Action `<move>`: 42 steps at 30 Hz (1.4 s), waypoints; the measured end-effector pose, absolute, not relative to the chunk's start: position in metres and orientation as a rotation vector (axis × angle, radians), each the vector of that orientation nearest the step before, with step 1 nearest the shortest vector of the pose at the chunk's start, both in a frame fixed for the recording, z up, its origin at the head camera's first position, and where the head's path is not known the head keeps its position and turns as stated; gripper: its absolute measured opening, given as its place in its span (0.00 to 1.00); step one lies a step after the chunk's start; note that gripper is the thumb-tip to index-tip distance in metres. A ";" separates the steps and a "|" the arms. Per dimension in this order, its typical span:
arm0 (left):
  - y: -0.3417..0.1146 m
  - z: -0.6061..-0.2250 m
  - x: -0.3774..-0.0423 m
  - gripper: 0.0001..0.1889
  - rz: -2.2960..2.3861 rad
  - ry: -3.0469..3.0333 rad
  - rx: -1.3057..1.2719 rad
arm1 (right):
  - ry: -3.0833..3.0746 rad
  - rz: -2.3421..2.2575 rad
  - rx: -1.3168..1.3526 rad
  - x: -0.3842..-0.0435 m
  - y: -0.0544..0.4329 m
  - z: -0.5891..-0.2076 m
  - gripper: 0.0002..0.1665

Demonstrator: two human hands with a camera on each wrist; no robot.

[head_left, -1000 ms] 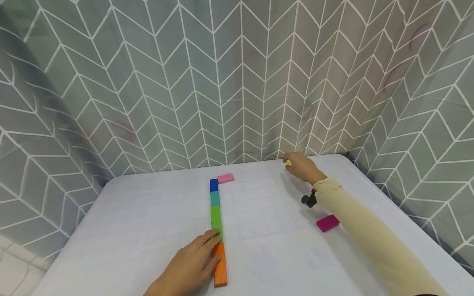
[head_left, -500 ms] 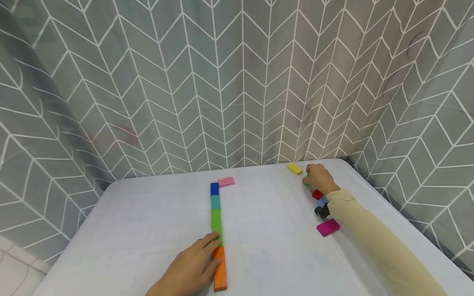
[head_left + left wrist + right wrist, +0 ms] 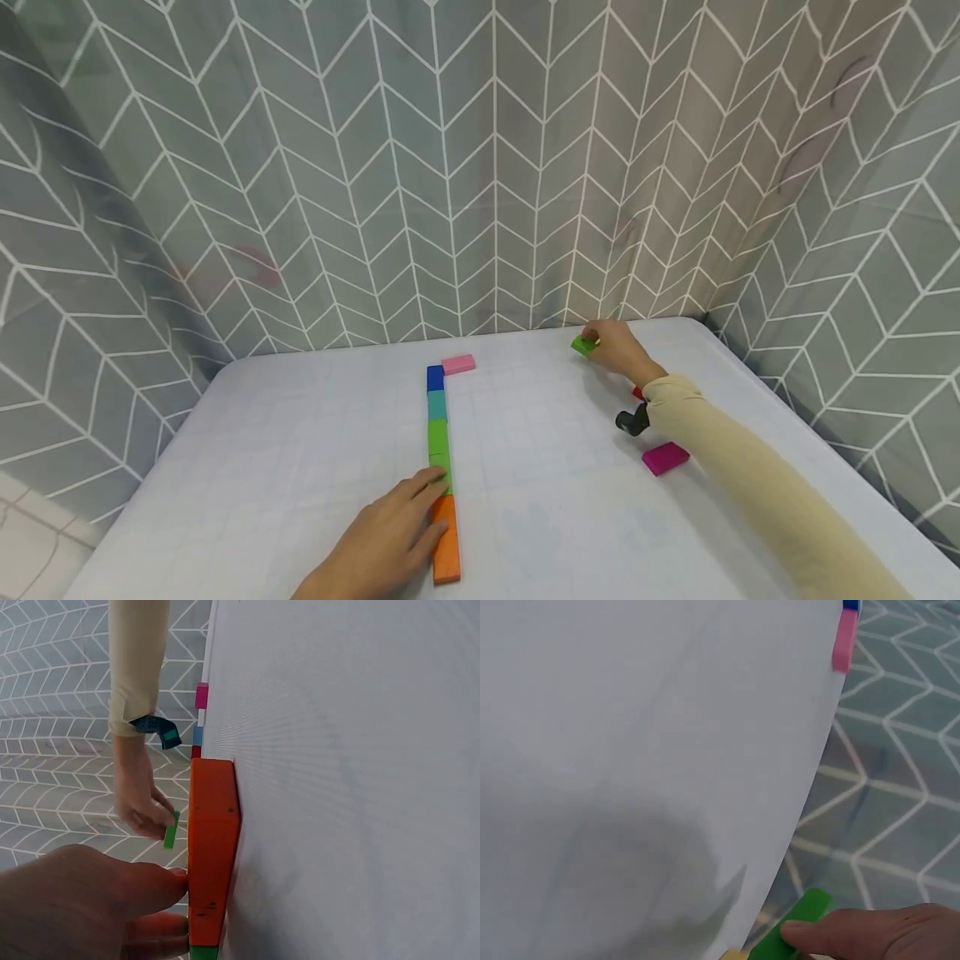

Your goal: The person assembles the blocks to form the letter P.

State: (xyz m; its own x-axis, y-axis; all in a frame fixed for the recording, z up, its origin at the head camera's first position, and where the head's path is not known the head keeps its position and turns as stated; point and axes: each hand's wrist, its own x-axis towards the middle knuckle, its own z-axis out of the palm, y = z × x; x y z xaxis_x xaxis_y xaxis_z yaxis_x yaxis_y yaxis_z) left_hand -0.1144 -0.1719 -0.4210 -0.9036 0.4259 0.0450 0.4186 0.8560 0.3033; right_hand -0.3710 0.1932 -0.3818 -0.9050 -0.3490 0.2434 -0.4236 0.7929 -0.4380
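Observation:
My right hand (image 3: 621, 348) pinches a green block (image 3: 582, 344) between thumb and fingers near the back edge of the table, at the right. In the right wrist view, a sliver of a yellow block (image 3: 733, 954) shows beside the held block. My left hand (image 3: 386, 533) rests with relaxed fingers along the left side of a straight row, touching the orange part (image 3: 447, 554) and the green part (image 3: 438, 437). Farther up, that row continues with a teal block (image 3: 437, 405) and a blue block (image 3: 435, 377). The thumb lies against the orange side in the left wrist view.
A pink block (image 3: 458, 364) lies crosswise at the row's far end. At the right, a magenta block (image 3: 665, 457) and a red block (image 3: 637, 392) lie near the right sleeve, with a light blue block (image 3: 198, 736) between them in the left wrist view. A patterned curtain (image 3: 465, 167) borders the table.
My right hand let go of the yellow block at the back, reached right to the green block, and has moved left with it, toward the yellow one. The left hand stays on the row.

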 end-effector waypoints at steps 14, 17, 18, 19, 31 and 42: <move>-0.176 -0.422 -0.112 0.27 0.496 3.020 0.714 | -2.806 0.705 0.918 -0.378 0.079 -0.389 0.16; -0.176 -0.422 -0.112 0.27 0.494 3.023 0.719 | -2.811 0.691 0.939 -0.380 0.063 -0.393 0.15; -0.177 -0.421 -0.112 0.27 0.489 3.022 0.715 | -2.812 0.690 0.943 -0.381 0.058 -0.393 0.15; -0.176 -0.422 -0.112 0.27 0.488 3.018 0.717 | -2.802 0.678 0.954 -0.381 0.056 -0.395 0.14; -0.175 -0.420 -0.112 0.26 0.489 3.038 0.735 | -2.890 0.619 0.963 -0.381 0.057 -0.388 0.16; -0.177 -0.421 -0.113 0.26 0.511 3.017 0.737 | -3.015 0.469 0.621 -0.402 0.178 -0.387 0.30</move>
State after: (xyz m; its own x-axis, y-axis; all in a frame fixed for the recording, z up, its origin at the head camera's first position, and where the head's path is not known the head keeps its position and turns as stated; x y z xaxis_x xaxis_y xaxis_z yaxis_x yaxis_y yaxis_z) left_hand -0.1134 -0.1765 -0.4206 -0.8902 0.4482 0.0813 0.4500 0.8376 0.3098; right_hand -0.4020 0.1781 -0.3873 -0.9201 -0.3820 0.0869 -0.3904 0.8750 -0.2864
